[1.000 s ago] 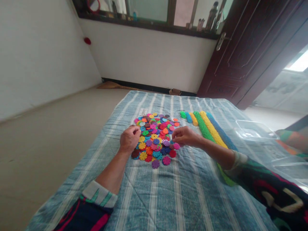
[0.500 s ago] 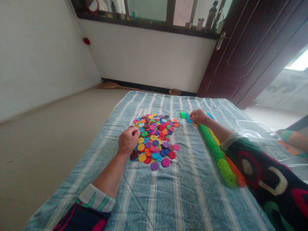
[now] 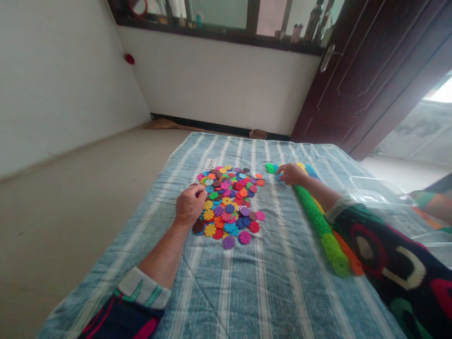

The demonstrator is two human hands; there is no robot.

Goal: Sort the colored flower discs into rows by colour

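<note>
Striped cloth [image 3: 148, 263]: biggest thing; blue-grey w/ white stripes, runs from btm edge up past centre.
Door [image 3: 356, 80]: dark red-brown, approx 1–2 o'clock; silver handle [image 3: 327, 57] on its L side.
Window ledge [image 3: 226, 34]: dark, at 12 o'clock, w/ bottles & small items too blurry to name.
Long rods [image 3: 312, 207]: look like stacked discs, side by side, approx 3–5 o'clock; green nearest the pile, yellow & blue beyond, lime & orange at near ends. R sleeve [image 3: 388, 263] hides part.
Disc pile [image 3: 229, 208]: 6 o'clock, just below centre; flat notched discs, many colours, loosely heaped on the cloth.
Clear tub [image 3: 381, 192]: 3 o'clock, past the rods, blurred.
L hand [image 3: 190, 205]: at pile's 9 o'clock edge; fingers curled in closed, thumb by index; can't tell if a disc is inside.
R hand [image 3: 292, 174]: 3 o'clock, apart from pile, by rods' far ends; fingers bent, tips at a bit of blue; can't tell if gripping.
Short stacks [image 3: 270, 168]: green & blue, at R hand's 10 o'clock.
Word "love" [image 3: 210, 163]: at pile's 11 o'clock.
</note>
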